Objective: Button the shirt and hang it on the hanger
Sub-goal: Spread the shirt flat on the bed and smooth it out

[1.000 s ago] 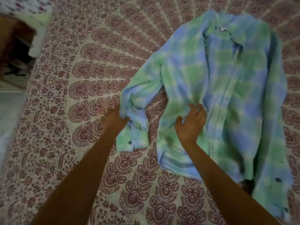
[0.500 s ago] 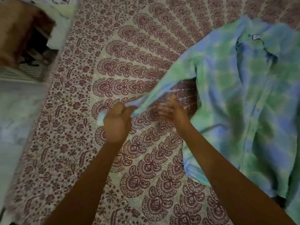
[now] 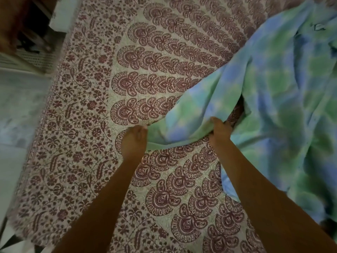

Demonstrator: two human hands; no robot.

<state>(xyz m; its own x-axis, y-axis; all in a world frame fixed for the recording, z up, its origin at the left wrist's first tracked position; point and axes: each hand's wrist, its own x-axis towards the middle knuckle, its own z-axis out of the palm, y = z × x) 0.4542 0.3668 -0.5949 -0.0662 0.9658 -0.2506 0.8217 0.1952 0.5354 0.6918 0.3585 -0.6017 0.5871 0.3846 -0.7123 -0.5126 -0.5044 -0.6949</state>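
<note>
A blue and green checked shirt (image 3: 284, 92) lies on the patterned bedspread (image 3: 145, 73), filling the right side of the view, collar and label toward the top right. One sleeve (image 3: 184, 117) stretches left toward me. My left hand (image 3: 134, 141) grips the sleeve's end in a fist. My right hand (image 3: 219, 131) pinches the same sleeve further up, near the shirt's body. The cuff is hidden inside my left hand. No hanger is in view.
The bed's left edge runs down the left side, with pale floor (image 3: 16, 110) beyond it. Dark furniture (image 3: 23, 24) stands at the top left. Bare bedspread lies to the left of and below my hands.
The sleeve has been pulled out straight to the left. My right hand, held flat half a second ago, now pinches the sleeve. The view has shifted left, so the shirt sits further right.
</note>
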